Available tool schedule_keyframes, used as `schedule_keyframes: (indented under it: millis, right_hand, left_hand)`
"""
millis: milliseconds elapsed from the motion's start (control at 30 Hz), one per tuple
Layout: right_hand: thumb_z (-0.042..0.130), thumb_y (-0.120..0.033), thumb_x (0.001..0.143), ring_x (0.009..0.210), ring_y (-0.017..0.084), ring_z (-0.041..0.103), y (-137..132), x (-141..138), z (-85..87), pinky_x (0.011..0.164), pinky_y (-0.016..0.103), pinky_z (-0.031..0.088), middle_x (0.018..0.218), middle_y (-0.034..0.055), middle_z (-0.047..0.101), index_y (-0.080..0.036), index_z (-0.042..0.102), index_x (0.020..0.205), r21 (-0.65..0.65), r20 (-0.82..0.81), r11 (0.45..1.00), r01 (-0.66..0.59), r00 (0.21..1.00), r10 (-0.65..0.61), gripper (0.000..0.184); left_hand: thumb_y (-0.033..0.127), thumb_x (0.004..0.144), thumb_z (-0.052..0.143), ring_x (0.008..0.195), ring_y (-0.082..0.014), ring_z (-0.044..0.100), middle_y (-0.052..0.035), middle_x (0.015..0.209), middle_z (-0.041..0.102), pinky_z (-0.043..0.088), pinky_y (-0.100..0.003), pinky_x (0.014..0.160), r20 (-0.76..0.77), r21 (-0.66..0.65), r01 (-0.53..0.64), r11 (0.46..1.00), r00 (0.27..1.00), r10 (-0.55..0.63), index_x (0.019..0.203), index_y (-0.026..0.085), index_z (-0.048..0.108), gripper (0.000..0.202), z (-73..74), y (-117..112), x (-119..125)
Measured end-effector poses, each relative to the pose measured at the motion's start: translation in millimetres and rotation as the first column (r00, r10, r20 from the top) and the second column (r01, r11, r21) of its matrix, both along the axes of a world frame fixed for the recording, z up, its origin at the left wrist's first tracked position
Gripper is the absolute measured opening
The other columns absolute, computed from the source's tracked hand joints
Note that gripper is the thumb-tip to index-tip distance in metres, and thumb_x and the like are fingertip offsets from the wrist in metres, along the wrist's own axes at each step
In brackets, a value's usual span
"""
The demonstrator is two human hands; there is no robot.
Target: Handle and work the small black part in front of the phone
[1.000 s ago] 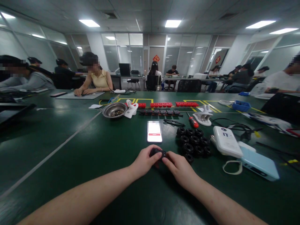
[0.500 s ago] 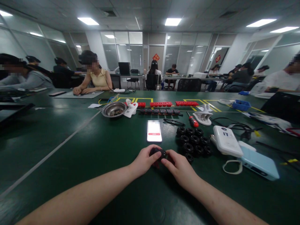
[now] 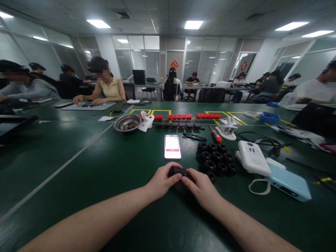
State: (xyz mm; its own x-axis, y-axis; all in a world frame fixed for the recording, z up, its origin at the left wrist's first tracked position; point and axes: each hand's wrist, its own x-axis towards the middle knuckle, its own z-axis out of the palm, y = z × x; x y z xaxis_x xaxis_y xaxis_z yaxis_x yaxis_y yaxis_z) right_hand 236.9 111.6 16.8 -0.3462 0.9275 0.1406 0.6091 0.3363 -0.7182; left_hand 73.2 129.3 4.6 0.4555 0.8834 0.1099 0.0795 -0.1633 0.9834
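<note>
Between my hands is a small black part (image 3: 176,171), dark and rounded, its exact kind too small to make out. My left hand (image 3: 163,179) is closed around it, thumb along the near side. My right hand (image 3: 200,183) meets it at its right end with thumb and forefinger pinched together; what those fingertips grip is mostly hidden. Just beyond my hands lies a lit phone (image 3: 172,147). To the right of my right hand sits a cluster of black ring-shaped parts (image 3: 217,156), several of them close together.
Farther back are a metal bowl (image 3: 127,123) with small pieces, a row of black parts (image 3: 179,125), red strips (image 3: 180,116), a red-handled screwdriver (image 3: 216,135) and black tweezers (image 3: 194,137). At right lie a white box (image 3: 254,158), a light-blue box (image 3: 290,182) and cables. A co-worker (image 3: 105,84) sits across the table.
The black part has turned slightly in my fingers, and my left thumb has shifted a little along it. Across the table, the co-worker's hand has moved left.
</note>
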Motion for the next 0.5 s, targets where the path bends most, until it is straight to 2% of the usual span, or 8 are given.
schedule_keyframes:
  millis: [33, 100, 267, 333, 400, 500]
  right_hand:
    - [0.050, -0.033, 0.078, 0.058, 0.013, 0.049, 0.0, -0.4, 0.1, 0.051, 0.023, 0.035, 0.066, -0.0006, 0.054, -0.017, 0.052, 0.083, -0.006, -0.002, 1.000, 0.011, 1.000, -0.011, 0.016]
    - [0.059, -0.029, 0.072, 0.059, 0.013, 0.050, -0.8, -1.0, 0.2, 0.051, 0.023, 0.036, 0.069, -0.0008, 0.055, -0.018, 0.051, 0.091, -0.018, -0.006, 0.999, 0.028, 1.000, -0.028, 0.024]
    - [0.065, -0.032, 0.065, 0.057, 0.013, 0.049, -2.6, -1.1, -0.5, 0.050, 0.023, 0.035, 0.066, -0.0026, 0.052, -0.020, 0.047, 0.096, -0.022, 0.012, 0.999, 0.034, 0.999, -0.034, 0.038]
    - [0.060, -0.036, 0.070, 0.057, 0.013, 0.049, -2.0, -0.4, -0.5, 0.050, 0.023, 0.035, 0.065, -0.0028, 0.052, -0.020, 0.045, 0.097, -0.027, 0.004, 0.999, 0.028, 1.000, -0.028, 0.034]
    - [0.047, -0.037, 0.079, 0.057, 0.013, 0.048, -0.8, 0.3, -0.6, 0.052, 0.023, 0.035, 0.064, -0.0026, 0.051, -0.020, 0.047, 0.090, -0.023, -0.034, 1.000, 0.011, 0.999, -0.011, 0.021]
    - [0.034, -0.037, 0.086, 0.057, 0.012, 0.046, 1.1, 0.7, -1.7, 0.051, 0.023, 0.033, 0.060, -0.0026, 0.048, -0.018, 0.047, 0.070, -0.002, -0.084, 1.000, -0.017, 0.996, 0.016, 0.028]
  left_hand:
    - [0.041, 0.075, 0.048, 0.060, -0.0126, 0.053, -0.0028, 0.083, 0.052, 0.043, -0.024, 0.052, 0.018, -0.031, 0.016, 0.999, 1.000, -0.016, 0.096, 0.015, 0.048, 0.033, -0.8, 1.3, -0.1]
    - [0.042, 0.076, 0.046, 0.062, -0.0136, 0.053, -0.0027, 0.079, 0.053, 0.043, -0.024, 0.053, 0.011, -0.047, 0.011, 0.999, 1.000, -0.011, 0.094, 0.014, 0.050, 0.033, -0.7, 3.0, -0.2]
    - [0.036, 0.075, 0.051, 0.072, -0.0147, 0.051, -0.0013, 0.078, 0.054, 0.041, -0.024, 0.062, -0.126, 0.161, -0.085, 0.983, 0.986, 0.106, 0.090, 0.016, 0.054, 0.025, 6.4, -1.2, -0.8]
    - [0.034, 0.076, 0.051, 0.069, -0.0137, 0.051, -0.0005, 0.077, 0.053, 0.041, -0.024, 0.061, -0.124, 0.198, -0.104, 0.975, 0.984, 0.131, 0.091, 0.016, 0.052, 0.024, 8.7, -4.8, -1.2]
    - [0.035, 0.076, 0.051, 0.067, -0.0133, 0.052, -0.0007, 0.079, 0.052, 0.042, -0.024, 0.060, -0.096, 0.185, -0.113, 0.976, 0.987, 0.133, 0.094, 0.017, 0.049, 0.026, 9.6, -7.5, -1.4]
    - [0.036, 0.075, 0.051, 0.064, -0.0132, 0.054, -0.0015, 0.081, 0.051, 0.044, -0.024, 0.057, -0.079, 0.131, -0.091, 0.987, 0.992, 0.102, 0.098, 0.017, 0.047, 0.030, 8.1, -7.7, -0.9]
